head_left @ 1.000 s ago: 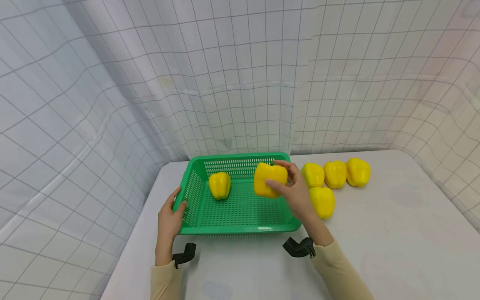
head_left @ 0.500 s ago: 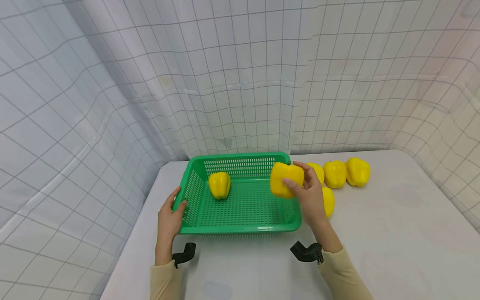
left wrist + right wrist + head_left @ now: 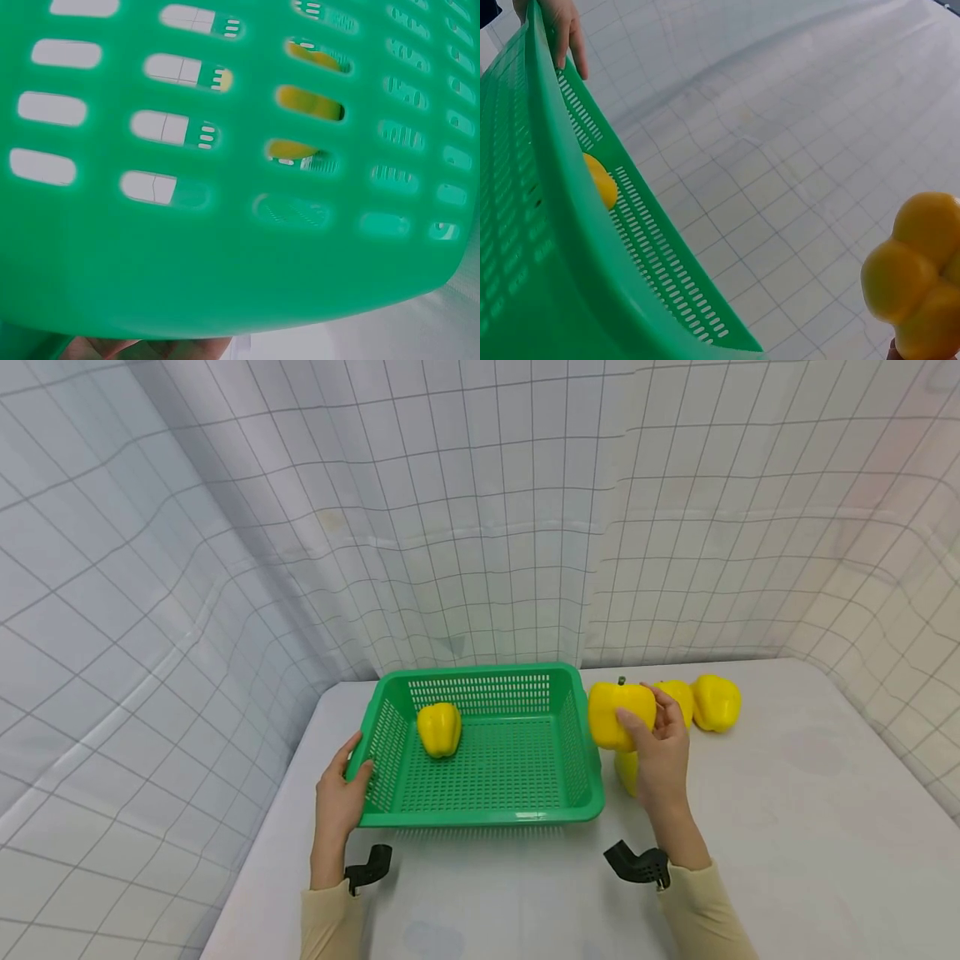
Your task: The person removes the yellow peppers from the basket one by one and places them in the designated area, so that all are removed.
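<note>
My left hand grips the left rim of a green slotted plastic basket. In the left wrist view the basket wall fills the picture, with fingertips below its edge. One yellow bell pepper lies inside the basket, left of its middle. My right hand holds another yellow bell pepper, stem up, just right of the basket's right rim. The right wrist view shows this pepper's lobed underside.
More yellow bell peppers are grouped on the white table right of the basket, partly hidden behind my right hand and its pepper. A grid-patterned white curtain hangs behind and at both sides. Black wrist cameras sit on my wrists.
My right hand has moved right with its pepper, from over the basket to beyond its right rim. My left hand and the pepper inside the basket look unmoved.
</note>
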The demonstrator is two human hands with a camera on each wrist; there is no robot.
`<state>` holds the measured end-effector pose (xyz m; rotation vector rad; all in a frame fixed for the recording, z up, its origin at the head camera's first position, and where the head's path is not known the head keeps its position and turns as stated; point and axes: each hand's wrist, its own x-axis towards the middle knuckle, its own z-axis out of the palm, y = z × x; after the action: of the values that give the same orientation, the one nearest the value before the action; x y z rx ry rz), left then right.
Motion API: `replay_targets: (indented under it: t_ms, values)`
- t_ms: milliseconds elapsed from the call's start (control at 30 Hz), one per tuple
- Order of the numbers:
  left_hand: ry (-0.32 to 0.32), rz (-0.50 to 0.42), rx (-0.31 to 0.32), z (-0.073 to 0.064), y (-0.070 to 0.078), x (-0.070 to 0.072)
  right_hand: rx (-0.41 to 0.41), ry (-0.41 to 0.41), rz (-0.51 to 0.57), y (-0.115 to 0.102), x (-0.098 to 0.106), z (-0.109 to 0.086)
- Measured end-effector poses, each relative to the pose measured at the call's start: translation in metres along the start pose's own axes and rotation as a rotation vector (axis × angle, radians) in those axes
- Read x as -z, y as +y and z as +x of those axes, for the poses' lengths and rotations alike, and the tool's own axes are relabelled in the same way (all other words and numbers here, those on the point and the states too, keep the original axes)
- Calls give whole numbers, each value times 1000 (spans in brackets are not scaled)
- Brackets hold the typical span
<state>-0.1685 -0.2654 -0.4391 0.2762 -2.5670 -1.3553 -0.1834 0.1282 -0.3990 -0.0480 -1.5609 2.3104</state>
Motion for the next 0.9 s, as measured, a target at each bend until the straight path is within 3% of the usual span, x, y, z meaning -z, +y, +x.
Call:
replay_targets:
  t_ms: [367, 900]
  values:
    - [9, 2, 2, 1, -1, -1, 8, 132, -1, 1, 29, 11]
    - [16, -7, 8, 1, -1, -2, 35, 248, 62, 0, 55, 25]
